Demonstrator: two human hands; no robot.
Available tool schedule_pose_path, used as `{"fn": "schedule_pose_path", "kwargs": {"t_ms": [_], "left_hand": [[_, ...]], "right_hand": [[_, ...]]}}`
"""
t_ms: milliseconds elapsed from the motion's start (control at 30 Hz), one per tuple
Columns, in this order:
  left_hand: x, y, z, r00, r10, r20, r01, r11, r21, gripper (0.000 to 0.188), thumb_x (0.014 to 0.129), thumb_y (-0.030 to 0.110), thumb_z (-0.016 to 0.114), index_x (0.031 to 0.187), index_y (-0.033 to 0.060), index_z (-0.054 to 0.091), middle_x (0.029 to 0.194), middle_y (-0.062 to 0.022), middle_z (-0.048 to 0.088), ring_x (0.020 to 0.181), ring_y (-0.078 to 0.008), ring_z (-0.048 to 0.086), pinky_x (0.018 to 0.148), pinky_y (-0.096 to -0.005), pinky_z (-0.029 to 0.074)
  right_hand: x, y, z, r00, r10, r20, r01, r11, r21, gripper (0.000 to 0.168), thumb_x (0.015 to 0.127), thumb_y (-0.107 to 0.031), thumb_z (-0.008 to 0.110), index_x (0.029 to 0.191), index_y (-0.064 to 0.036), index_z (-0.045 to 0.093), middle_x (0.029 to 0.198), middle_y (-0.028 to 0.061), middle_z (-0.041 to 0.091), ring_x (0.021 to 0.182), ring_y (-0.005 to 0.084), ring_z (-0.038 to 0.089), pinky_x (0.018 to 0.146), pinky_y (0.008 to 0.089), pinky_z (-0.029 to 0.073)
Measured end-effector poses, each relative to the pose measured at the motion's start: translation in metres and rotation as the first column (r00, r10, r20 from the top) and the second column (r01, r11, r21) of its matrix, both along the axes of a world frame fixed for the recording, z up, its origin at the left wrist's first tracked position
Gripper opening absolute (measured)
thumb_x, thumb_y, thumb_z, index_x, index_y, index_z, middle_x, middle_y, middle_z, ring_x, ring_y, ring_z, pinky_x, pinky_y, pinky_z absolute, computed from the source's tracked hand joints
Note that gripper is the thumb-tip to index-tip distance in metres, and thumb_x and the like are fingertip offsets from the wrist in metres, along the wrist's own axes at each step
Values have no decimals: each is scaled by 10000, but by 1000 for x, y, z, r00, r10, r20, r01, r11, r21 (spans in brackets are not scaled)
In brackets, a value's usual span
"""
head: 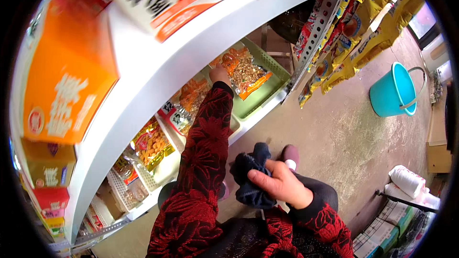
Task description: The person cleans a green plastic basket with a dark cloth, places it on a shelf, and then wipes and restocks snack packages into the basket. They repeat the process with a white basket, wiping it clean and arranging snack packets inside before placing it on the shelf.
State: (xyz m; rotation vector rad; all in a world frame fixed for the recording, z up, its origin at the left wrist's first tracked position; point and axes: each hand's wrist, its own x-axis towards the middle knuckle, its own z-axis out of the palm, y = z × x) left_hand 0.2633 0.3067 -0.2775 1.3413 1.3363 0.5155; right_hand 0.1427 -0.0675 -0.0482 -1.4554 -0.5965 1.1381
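My right hand [287, 184] is closed around a bunched dark navy cloth [252, 177] in front of my body. My left arm stretches under the white upper shelf [150, 68] to a lower one. There my left hand [219, 74] is at clear bags of nut snacks [247, 73] with orange ends, in a green plastic basket [251, 105]. Its fingers are partly hidden, so whether they grip a bag is unclear. Beside my forearm lie more snack bags [192, 95] in the neighbouring basket. Further left, a gold-and-red snack bag [152, 145] rests in a pale basket [168, 170].
Orange cartons [68, 79] stand on the upper shelf. Yellow snack packets [353, 32] hang by the perforated metal upright [315, 36]. A turquoise bucket [389, 91] is on the concrete floor [340, 129]. White plastic-wrapped rolls [407, 182] and boxes [387, 225] are at right.
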Motion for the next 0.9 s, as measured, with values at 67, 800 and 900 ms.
{"fn": "schedule_pose_path", "kwargs": {"t_ms": [67,800,900], "left_hand": [[41,-39,-15,997,24,70,-25,1000,15,484,916,326,496,1117,-114,471,968,-192,592,845,-270,592,706,-381,458],[-115,-62,88,978,137,-159,72,494,867,276,708,101,570,957,-19,568,950,-216,590,913,-386,556,819,-447,446],[-150,-27,69,972,202,-118,-31,613,790,275,719,118,575,948,-34,557,948,-227,590,915,-398,555,813,-450,451]], "right_hand": [[10,-6,-16,995,-91,47,92,995,-35,463,836,-391,626,712,44,527,545,127,472,537,131,444,498,343,413],[6,-3,-9,730,350,587,-224,934,-279,521,793,-495,597,704,18,561,630,234,561,653,424,566,586,466,452],[0,0,-7,535,529,659,-310,848,-429,513,780,-512,590,719,-3,565,648,206,581,675,398,580,619,447,451]]}}
